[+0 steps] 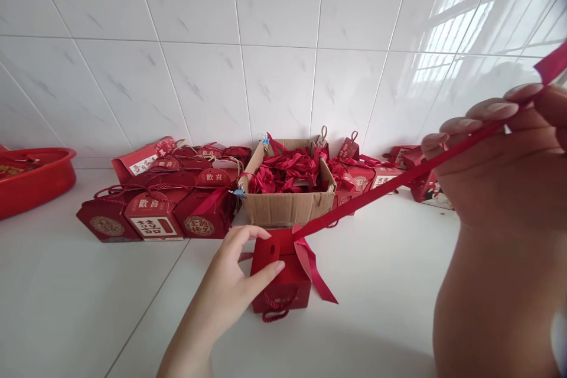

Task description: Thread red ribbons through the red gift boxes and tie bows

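Observation:
A small red gift box [283, 286] with its top flaps raised stands on the white surface in front of the cardboard box. My left hand [245, 274] is at its left side, thumb and index finger on the left flap, which has a hole in it. My right hand [509, 130] is raised at the upper right, pinching a long red ribbon [398, 180]. The ribbon runs taut down to the right flap of the gift box, and its other end hangs beside that flap. A twisted red cord [275, 314] lies at the box's front.
Behind stands a cardboard box [287, 208] full of red ribbons, with blue clips on its left edge. Finished-looking red boxes [155, 212] are grouped at the left, more red boxes [387, 174] at the right. A red basin [39, 186] sits far left, against the tiled wall [283, 88].

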`<state>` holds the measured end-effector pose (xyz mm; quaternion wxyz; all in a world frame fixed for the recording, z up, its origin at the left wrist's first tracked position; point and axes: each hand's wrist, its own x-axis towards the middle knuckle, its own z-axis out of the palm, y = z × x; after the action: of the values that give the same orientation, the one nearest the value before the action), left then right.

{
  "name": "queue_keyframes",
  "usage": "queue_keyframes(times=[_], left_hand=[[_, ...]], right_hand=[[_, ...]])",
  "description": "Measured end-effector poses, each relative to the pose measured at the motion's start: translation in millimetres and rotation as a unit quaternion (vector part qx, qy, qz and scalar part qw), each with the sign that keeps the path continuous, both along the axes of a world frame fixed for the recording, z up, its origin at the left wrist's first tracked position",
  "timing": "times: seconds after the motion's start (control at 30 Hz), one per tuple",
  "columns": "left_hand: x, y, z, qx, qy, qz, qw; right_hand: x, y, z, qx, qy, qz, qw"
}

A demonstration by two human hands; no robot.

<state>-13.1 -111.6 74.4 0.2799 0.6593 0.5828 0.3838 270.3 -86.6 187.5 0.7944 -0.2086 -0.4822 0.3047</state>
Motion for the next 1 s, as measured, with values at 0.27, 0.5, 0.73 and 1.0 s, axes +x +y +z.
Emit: queue_keyframes(times=[0.27,0.5,0.73,1.0], left_hand=[[-4,7,-0.1,0.023,-0.044,0.092,0.995],[-14,24,-14.4,0.027,-0.186,0.156,0.97],[-10,17,-6.6,-0.003,-0.229,0.133,0.964],[-3,11,1.1,-0.052,-0.275,0.092,0.956]], right_hand=[[4,26,-2.0,-0.055,0.206,0.093,0.973],[29,70,-15.7,-0.16,0.367,0.061,0.914],[-20,55,-17.7,-0.116,-0.044,0.145,0.982],[-55,36,-28.1,-0.22,-0.418,0.209,0.856]])
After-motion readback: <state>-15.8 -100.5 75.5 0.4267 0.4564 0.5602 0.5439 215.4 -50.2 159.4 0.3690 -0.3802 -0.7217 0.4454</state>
